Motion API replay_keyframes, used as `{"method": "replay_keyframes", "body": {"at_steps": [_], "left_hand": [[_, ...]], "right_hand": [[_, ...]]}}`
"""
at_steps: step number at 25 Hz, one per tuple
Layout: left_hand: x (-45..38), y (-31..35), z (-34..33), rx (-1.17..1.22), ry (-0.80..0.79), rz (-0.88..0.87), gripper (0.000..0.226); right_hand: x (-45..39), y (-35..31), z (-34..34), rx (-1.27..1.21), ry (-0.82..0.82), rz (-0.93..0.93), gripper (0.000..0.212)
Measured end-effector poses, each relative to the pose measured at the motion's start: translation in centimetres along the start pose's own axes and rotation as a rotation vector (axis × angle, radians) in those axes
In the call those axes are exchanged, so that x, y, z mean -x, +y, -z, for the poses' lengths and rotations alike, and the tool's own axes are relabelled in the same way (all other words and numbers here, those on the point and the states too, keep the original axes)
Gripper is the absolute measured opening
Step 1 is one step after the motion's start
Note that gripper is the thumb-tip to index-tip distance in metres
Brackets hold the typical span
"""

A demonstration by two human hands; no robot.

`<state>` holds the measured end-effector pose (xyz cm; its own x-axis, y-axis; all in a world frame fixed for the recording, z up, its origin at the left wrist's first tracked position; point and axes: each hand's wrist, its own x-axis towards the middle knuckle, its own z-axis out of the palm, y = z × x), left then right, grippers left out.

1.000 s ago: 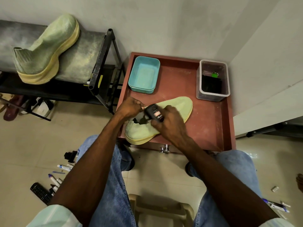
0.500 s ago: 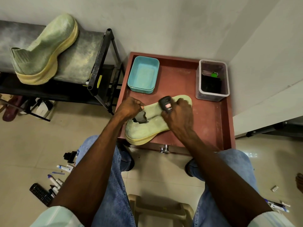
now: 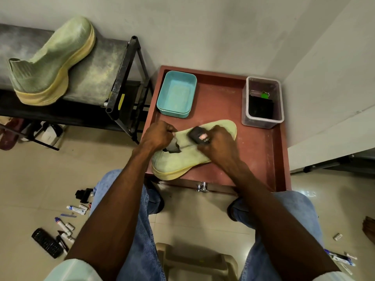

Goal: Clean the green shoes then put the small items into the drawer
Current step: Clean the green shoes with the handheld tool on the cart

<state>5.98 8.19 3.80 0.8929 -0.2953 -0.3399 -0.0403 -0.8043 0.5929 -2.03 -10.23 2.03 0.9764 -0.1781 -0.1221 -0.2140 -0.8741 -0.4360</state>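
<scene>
Head view, looking down past the person's knees. A green shoe (image 3: 182,159) with a pale yellow sole lies on its side on the red table (image 3: 261,159), heel near the front edge and toe pointing toward the clear plastic container (image 3: 262,102) at the back right. The left hand (image 3: 159,134) is curled round the collar of the shoe, gripping it at the opening. The right hand (image 3: 218,145) is closed on a small black brush (image 3: 197,134), which is pressed against the upper of the shoe at mid-length; the two hands sit close together but do not touch. A teal tray (image 3: 176,94) stands at the back left of the table, just beyond the left hand. The second green shoe (image 3: 50,61) rests upright on the grey shelf (image 3: 97,74) to the left, well apart from the table. Small items (image 3: 67,226), including tubes, pens and a black remote, lie scattered on the floor beside the left knee; a few more (image 3: 341,258) lie on the floor at the right
</scene>
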Motion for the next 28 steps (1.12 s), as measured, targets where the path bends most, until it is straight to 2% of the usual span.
{"method": "replay_keyframes", "body": {"at_steps": [1, 2, 3, 5, 6, 8, 9, 10, 12, 13, 14, 16, 17, 19, 20, 21, 22, 23, 24, 25, 26, 27, 28], "left_hand": [[0.0, 0.0, -0.1, -0.018, 0.016, -0.011, 0.026], [-0.1, 0.1, -0.2, -0.038, 0.029, -0.023, 0.027], [-0.1, 0.1, -0.3, -0.064, 0.038, -0.034, 0.028], [-0.1, 0.0, -0.5, -0.106, 0.053, -0.041, 0.029], [-0.1, 0.0, -0.5, -0.111, 0.061, -0.041, 0.028], [0.0, 0.3, -0.6, -0.101, 0.070, -0.046, 0.030], [0.1, 0.4, -0.7, -0.085, 0.073, -0.046, 0.031], [0.1, 0.5, -0.8, -0.065, 0.079, -0.043, 0.032], [0.2, 0.5, -1.0, -0.026, 0.094, -0.015, 0.032], [0.1, 0.5, -1.1, -0.014, 0.098, -0.001, 0.032], [0.1, 0.4, -1.2, -0.009, 0.102, 0.008, 0.031], [0.0, 0.4, -1.3, -0.003, 0.118, 0.021, 0.030], [0.0, 0.4, -1.4, -0.002, 0.129, 0.030, 0.029], [0.1, 0.4, -1.6, -0.012, 0.140, 0.042, 0.030], [0.1, 0.4, -1.7, -0.020, 0.140, 0.045, 0.031], [0.1, 0.5, -1.8, -0.025, 0.141, 0.049, 0.031], [0.0, 0.5, -1.8, -0.025, 0.144, 0.055, 0.031], [0.0, 0.6, -1.8, -0.020, 0.151, 0.064, 0.031], [0.0, 0.6, -1.8, -0.017, 0.160, 0.071, 0.030], [0.1, 0.6, -1.9, -0.021, 0.164, 0.072, 0.029], [0.1, 0.6, -2.0, -0.029, 0.162, 0.066, 0.030], [0.1, 0.6, -2.0, -0.041, 0.158, 0.052, 0.030], [0.1, 0.6, -2.0, -0.057, 0.154, 0.031, 0.031]], "right_hand": [[-0.1, 0.9, 0.4, 0.098, 0.107, -0.113, 0.055], [0.1, 1.0, 0.8, 0.222, 0.165, -0.150, 0.052], [0.4, 0.6, 0.5, 0.290, 0.162, -0.109, 0.049], [1.6, -0.9, -0.2, 0.196, -0.021, 0.053, 0.047], [1.6, -0.8, 0.2, 0.107, -0.090, 0.051, 0.048], [1.1, 0.3, 1.2, 0.058, 0.023, -0.119, 0.048], [1.1, 0.6, 1.3, 0.154, 0.110, -0.157, 0.047], [1.2, 0.2, 1.0, 0.243, 0.122, -0.114, 0.045], [2.4, -1.2, 0.3, 0.122, -0.095, 0.034, 0.044], [2.5, -1.2, 0.3, 0.042, -0.184, 0.048, 0.042], [2.1, -0.8, 0.8, 0.010, -0.141, 0.007, 0.039], [1.7, 0.0, 1.4, 0.173, 0.098, -0.096, 0.034], [1.7, 0.0, 1.3, 0.259, 0.125, -0.063, 0.036], [2.3, -0.6, 0.5, 0.108, -0.132, 0.030, 0.042], [2.3, -0.7, 0.7, 0.017, -0.235, 0.003, 0.044], [1.8, -0.3, 1.0, -0.021, -0.213, -0.055, 0.042], [1.5, 0.3, 1.4, 0.019, -0.077, -0.115, 0.039], [1.5, 0.5, 1.7, 0.150, 0.070, -0.125, 0.037], [1.6, 0.3, 1.6, 0.244, 0.122, -0.099, 0.037], [1.9, -0.3, 1.2, 0.217, 0.055, -0.004, 0.039], [2.3, -1.0, 0.9, 0.106, -0.092, 0.071, 0.041], [2.5, -1.4, 1.1, 0.005, -0.225, 0.067, 0.042], [2.0, -0.9, 1.5, -0.041, -0.230, -0.002, 0.042]]}}
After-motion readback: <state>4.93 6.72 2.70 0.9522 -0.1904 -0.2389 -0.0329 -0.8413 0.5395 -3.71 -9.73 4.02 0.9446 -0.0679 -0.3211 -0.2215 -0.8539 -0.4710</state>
